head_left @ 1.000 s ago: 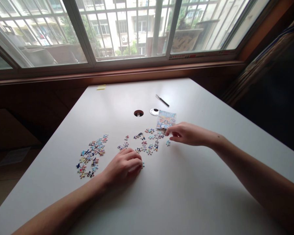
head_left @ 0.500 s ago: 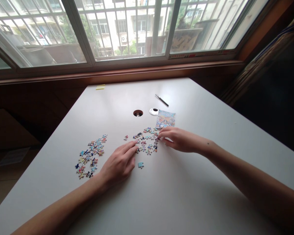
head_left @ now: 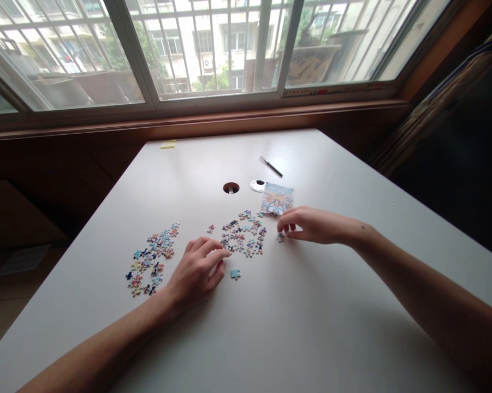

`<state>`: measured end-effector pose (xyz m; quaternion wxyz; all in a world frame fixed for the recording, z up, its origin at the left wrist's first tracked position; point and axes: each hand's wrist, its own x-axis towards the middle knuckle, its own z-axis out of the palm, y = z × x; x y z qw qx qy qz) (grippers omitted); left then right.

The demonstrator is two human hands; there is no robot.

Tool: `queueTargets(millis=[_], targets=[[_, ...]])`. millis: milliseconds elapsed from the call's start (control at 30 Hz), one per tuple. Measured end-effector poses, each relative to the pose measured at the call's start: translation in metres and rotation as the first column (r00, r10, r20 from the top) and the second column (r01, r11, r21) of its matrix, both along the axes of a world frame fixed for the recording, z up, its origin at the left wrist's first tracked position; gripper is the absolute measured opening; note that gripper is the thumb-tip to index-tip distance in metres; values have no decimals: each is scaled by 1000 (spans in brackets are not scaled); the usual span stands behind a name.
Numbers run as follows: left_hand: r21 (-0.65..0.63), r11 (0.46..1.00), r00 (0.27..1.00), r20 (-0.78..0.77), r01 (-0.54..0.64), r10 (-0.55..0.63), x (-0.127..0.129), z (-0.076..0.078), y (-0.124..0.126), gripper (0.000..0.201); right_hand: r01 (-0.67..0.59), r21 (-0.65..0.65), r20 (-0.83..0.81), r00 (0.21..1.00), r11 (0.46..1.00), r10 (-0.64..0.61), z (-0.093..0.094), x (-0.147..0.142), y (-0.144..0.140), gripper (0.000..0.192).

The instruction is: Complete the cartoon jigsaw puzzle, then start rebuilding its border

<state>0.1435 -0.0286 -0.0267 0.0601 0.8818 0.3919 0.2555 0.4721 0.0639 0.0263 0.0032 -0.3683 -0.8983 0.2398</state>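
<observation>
Several small jigsaw pieces [head_left: 246, 234] lie in a loose heap at the middle of the table. At the heap's lower left edge is my left hand [head_left: 197, 268], its fingers bent and apart, the index fingertip close to the pieces. A light blue jigsaw piece [head_left: 235, 274] lies by itself just right of this hand. My right hand [head_left: 307, 225] hovers right of the heap with curled fingers and a gap between thumb and fingers. Below its fingertips a single small jigsaw piece [head_left: 280, 237] rests on the table; whether the fingers touch it is unclear.
Another spread of jigsaw pieces [head_left: 151, 256] lies to the left, with one small piece [head_left: 211, 228] between the groups. Beyond the heap are a picture packet [head_left: 277, 197], a round cover [head_left: 257, 185], a table hole [head_left: 231, 188], a pen [head_left: 271, 166] and yellow tape [head_left: 168, 144].
My right hand has moved right, away from the heap, and a small piece now shows under its fingers. My left hand has drawn back slightly to the left.
</observation>
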Motion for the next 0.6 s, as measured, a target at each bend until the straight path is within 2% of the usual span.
queueTargets(millis=[233,433,600], targets=[[-6,1000,1000,9,-4,4,-1,-1,-1,19,-24,-28,-6,1000,999,23,0,-3,-1,19],[-2,1000,1000,-11,1,-1,-1,0,-3,19,-36,-19,-29,999,999,35,-5,-2,0,12],[-6,1000,1000,-3,13,-13,-1,0,-2,18,13,-16,-8,1000,1000,-13,-3,-6,-4,8]])
